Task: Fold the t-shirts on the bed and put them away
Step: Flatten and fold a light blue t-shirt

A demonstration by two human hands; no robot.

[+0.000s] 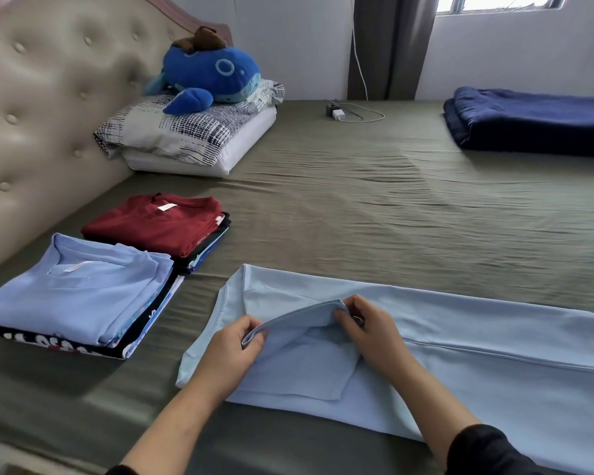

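On the olive-sheeted bed [357, 217], the left hand [235, 341] and right hand [367, 323] each pinched a sleeve edge of the pale blue t-shirt [477, 365] lying flat at the near edge. Two folded stacks [117, 269] sat beside the tufted headboard [42, 97], with a curtain [391, 46] and window [501, 1] beyond.

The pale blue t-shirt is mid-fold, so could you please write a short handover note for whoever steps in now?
Left hand and right hand each pinch the sleeve fold of the pale blue t-shirt, spread flat on the bed.
Done: two folded stacks by the headboard, one topped by a light blue shirt, one by a red shirt.
Left: finish this fold, stack it, put everything away.
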